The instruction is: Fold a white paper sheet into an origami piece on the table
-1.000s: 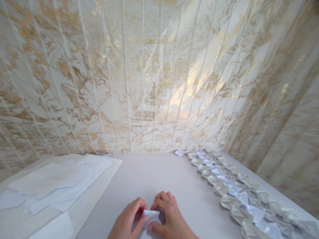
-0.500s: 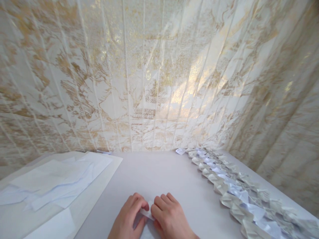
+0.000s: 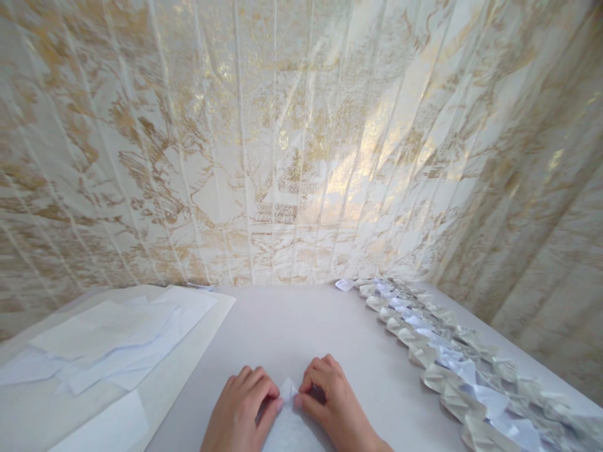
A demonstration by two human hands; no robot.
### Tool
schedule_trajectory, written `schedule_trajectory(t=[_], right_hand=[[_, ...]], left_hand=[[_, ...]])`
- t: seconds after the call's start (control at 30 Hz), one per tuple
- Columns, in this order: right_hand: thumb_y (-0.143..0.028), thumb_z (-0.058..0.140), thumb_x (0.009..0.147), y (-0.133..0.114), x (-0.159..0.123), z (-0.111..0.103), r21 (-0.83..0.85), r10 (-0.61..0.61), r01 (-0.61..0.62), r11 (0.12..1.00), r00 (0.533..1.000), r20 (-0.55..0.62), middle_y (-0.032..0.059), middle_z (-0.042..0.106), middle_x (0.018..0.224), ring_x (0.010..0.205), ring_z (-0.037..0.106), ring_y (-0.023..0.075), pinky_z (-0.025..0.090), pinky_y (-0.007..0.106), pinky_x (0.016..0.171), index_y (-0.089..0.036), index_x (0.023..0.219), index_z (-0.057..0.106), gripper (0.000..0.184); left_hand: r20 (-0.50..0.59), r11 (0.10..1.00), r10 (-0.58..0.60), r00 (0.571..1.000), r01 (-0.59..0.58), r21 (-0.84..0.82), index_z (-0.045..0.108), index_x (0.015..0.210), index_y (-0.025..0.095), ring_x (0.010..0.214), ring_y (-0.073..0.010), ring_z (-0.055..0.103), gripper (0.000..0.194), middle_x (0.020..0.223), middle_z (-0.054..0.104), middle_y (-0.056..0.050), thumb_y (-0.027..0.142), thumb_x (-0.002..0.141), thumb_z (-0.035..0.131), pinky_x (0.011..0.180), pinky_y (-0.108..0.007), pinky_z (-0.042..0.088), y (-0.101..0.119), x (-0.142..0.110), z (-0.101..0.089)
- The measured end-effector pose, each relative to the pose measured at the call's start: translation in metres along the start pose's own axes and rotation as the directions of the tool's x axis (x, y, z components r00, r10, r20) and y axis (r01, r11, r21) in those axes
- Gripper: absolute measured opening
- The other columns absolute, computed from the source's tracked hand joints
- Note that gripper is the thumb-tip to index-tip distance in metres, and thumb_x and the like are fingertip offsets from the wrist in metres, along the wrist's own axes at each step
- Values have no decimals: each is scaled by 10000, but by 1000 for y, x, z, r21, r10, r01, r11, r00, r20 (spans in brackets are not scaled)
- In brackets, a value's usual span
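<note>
At the bottom middle of the head view, a small piece of white folded paper (image 3: 289,417) lies on the pale table (image 3: 301,320), its point facing away from me. My left hand (image 3: 242,408) curls on its left side, fingertips pinching the paper near the tip. My right hand (image 3: 332,405) mirrors it on the right, thumb and fingers pressed on the paper's edge. Both hands are closed on the paper.
A long row of several folded paper pieces (image 3: 447,358) runs along the table's right side from back to front. Loose white sheets (image 3: 103,339) lie on a cream board (image 3: 207,320) at the left. A gold-patterned curtain (image 3: 301,138) hangs behind and to the right.
The paper's pointed tip now shows between my fingertips, where half a second ago my hands nearly covered it. My hands have shifted slightly apart.
</note>
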State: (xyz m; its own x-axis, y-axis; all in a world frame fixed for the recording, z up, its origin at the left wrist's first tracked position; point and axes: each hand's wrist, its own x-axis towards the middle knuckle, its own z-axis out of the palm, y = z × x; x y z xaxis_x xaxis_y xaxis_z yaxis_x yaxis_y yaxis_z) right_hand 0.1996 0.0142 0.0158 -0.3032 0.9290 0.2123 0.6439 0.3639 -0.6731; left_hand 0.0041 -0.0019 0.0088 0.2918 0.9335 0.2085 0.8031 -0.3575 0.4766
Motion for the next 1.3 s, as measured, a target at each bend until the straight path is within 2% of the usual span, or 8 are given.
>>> schedule_trajectory(t=[0.23,0.37,0.57,0.7,0.8,0.93,1.07,1.3], right_hand=[[-124,784,770,-1,3,6,-39,81,-82,996,996,-40,-7,628,806,876,535,200,370,321,807,-175,665,634,189],[-131,737,813,0,4,11,-105,63,-69,992,996,-62,2,626,824,877,539,207,367,326,794,-183,682,619,184],[-96,726,781,2,2,22,-225,7,-33,974,993,-118,7,609,835,862,526,216,358,338,792,-190,690,592,187],[-52,665,799,2,2,27,-285,-16,-24,958,990,-138,14,601,853,866,516,220,353,343,789,-187,712,585,179],[-36,635,806,2,2,29,-299,-18,-20,954,992,-125,22,602,875,874,511,224,350,350,789,-184,722,585,177],[-17,607,806,3,2,32,-320,-31,-9,947,993,-118,30,598,888,877,502,229,347,360,794,-179,740,581,177],[-16,590,809,2,2,33,-360,-42,0,933,993,-109,42,598,904,881,499,240,352,370,790,-182,752,575,176],[-8,552,829,-7,0,28,-382,-29,-1,924,997,-74,55,602,917,879,506,248,363,388,798,-178,796,574,175]], left_hand=[[-43,1000,0,999,1,9,606,782,234,886,-231,573,186,875,634,-10,276,924,494,761,-363,392,0,1,4],[-53,999,-20,998,22,36,603,790,225,896,-237,560,158,897,613,-22,246,902,493,770,-375,386,2,2,6],[-87,998,-29,996,34,61,567,756,210,857,-229,540,143,870,584,-25,160,862,486,748,-368,374,3,2,9],[-103,998,-18,995,24,51,570,770,206,863,-225,532,181,878,580,-23,223,924,475,755,-368,369,4,1,11],[-121,998,-9,993,16,53,574,761,201,856,-225,531,207,866,579,-16,322,926,543,755,-368,360,5,1,12],[-126,996,-30,992,40,79,571,734,209,849,-206,531,152,858,583,5,259,865,631,758,-347,356,6,1,13],[-118,993,-48,992,60,100,583,743,212,891,-221,540,120,892,596,-12,188,860,583,778,-356,365,6,2,14],[-92,990,-57,994,68,120,596,778,211,937,-245,547,157,961,602,-50,182,879,479,793,-382,382,9,5,11]])
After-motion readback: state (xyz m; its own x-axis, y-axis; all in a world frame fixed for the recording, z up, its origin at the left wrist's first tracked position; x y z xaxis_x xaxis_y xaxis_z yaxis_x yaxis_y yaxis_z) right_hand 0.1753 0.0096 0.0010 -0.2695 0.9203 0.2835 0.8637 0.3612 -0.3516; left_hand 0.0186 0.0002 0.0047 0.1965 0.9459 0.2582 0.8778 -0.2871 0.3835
